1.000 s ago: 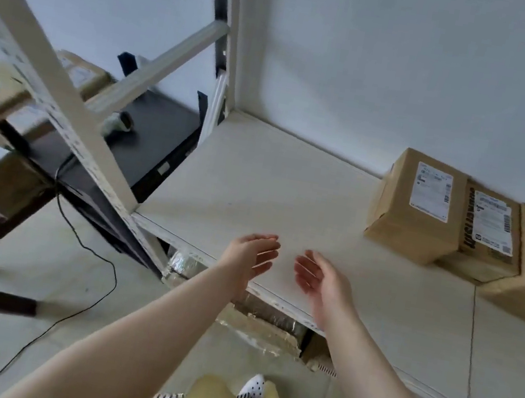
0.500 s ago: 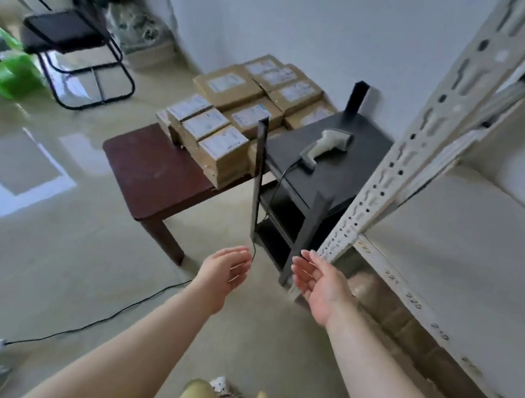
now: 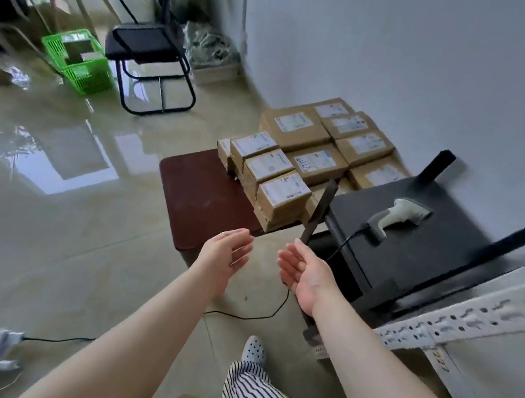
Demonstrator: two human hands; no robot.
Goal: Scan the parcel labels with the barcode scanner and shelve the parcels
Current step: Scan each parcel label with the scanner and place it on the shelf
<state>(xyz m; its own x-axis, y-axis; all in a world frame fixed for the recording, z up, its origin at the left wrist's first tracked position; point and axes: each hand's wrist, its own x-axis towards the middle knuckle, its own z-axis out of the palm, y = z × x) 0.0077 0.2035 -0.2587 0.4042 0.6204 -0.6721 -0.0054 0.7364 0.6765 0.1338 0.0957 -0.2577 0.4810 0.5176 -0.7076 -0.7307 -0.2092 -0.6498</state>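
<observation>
Bare skin and nothing else: the left hand (image 3: 225, 255) and the right hand (image 3: 302, 273) hang in the air with palms turned toward each other, fingers loose and straight, gripping nothing, a gap between them. Just beyond the fingertips sits the dark red table (image 3: 198, 202), and along its far side are the parcels (image 3: 309, 158), brown cardboard boxes in stacks, white labels facing up. The nearest box (image 3: 283, 199) tops the corner stack closest to the hands. To the right, touching or nearly touching the table, stands a black stand (image 3: 418, 256) with the scanner (image 3: 399, 216) lying on its side on top, its cable (image 3: 248, 316) running off the near edge and across the floor. At the lower right the pale metal shelf rail (image 3: 478, 314) cuts across. From where I stand, the step in hand looks like fetching the next box, with many yet unscanned. It would pay to take the near corner box with both hands on its sides, lifting straight up so the stack below does not slide, and to keep the label upward and uncovered for the scanner. The black upright post (image 3: 320, 208) rises just beside that stack, so the right hand should come in from the left of it, and feet should mind the cable. Farther back stand a black chair (image 3: 148, 44) and a green basket (image 3: 79, 62).
</observation>
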